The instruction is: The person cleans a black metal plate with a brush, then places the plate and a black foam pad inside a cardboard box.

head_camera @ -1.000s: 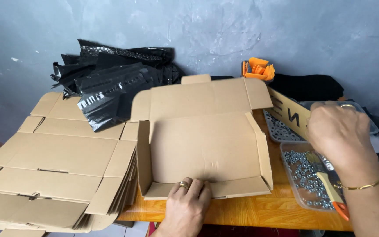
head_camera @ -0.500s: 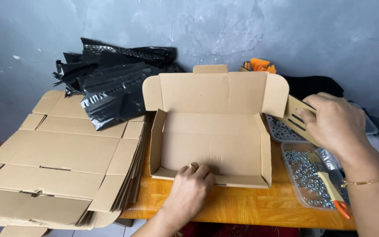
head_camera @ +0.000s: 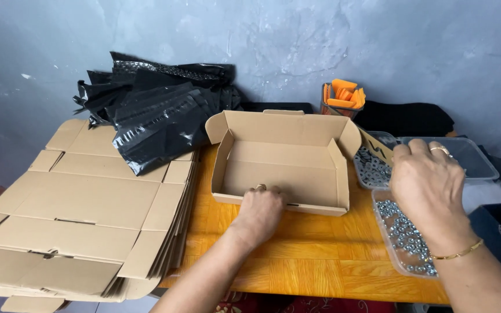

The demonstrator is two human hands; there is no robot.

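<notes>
A brown cardboard box stands half folded on the orange wooden table, its walls up and its lid flap raised at the back. My left hand presses the front wall of the box, fingers curled over its edge. My right hand is at the box's right end and pinches a side flap that sticks out over a clear tray. A ring shows on each hand and a gold bracelet on the right wrist.
A stack of flat cardboard blanks lies at the left, with black plastic mailer bags piled behind. Clear trays of small metal nuts sit at the right, near an orange-filled cup and dark cloth.
The box went from nearly flat to standing with its walls up. My left hand slid onto the front wall. My right hand came down with the side flap.
</notes>
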